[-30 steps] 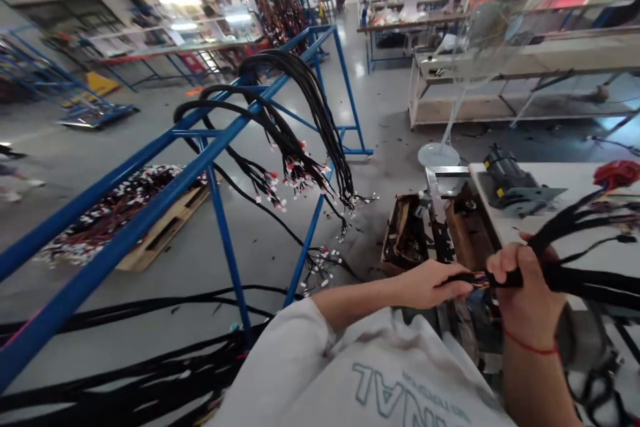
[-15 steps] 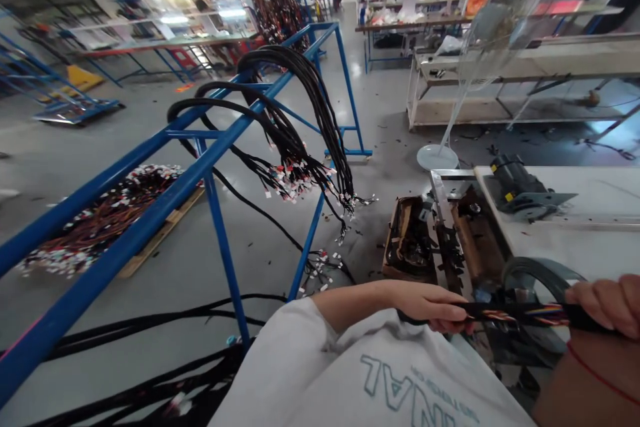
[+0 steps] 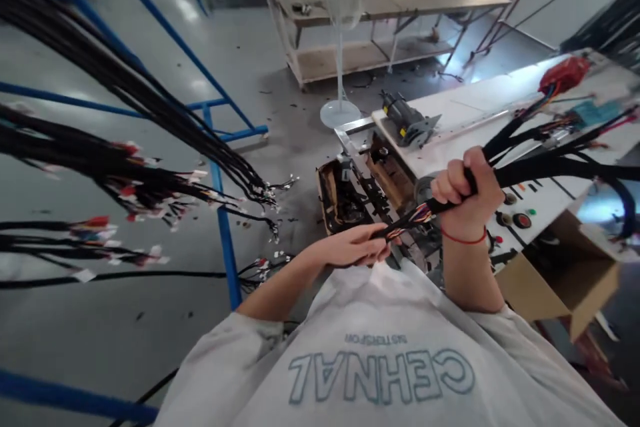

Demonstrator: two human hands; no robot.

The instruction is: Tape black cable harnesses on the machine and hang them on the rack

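Note:
My right hand (image 3: 467, 190), with a red cord on its wrist, is closed in a fist around a black-sleeved wire harness (image 3: 425, 212). Lower and to the left, my left hand (image 3: 360, 245) wraps the same harness, its fingers curled round it. Between the two hands, coloured wires show through the dark covering. Beyond my right fist the harness splits into several branches. One ends at a red wrapped bundle (image 3: 565, 75), and a pale blue piece (image 3: 595, 112) lies near other branch ends over the white table.
Black harnesses (image 3: 125, 87) with white connectors hang at left by a blue frame (image 3: 225, 240). A motor-like machine (image 3: 405, 119) sits on the white worktable (image 3: 475, 120). An open cardboard box (image 3: 595, 287) stands at right, a fan base (image 3: 340, 113) ahead.
The view has swung right and tilted down, bringing the white worktable and harness branches into sight. Both hands still hold the harness, which now slants up to the right.

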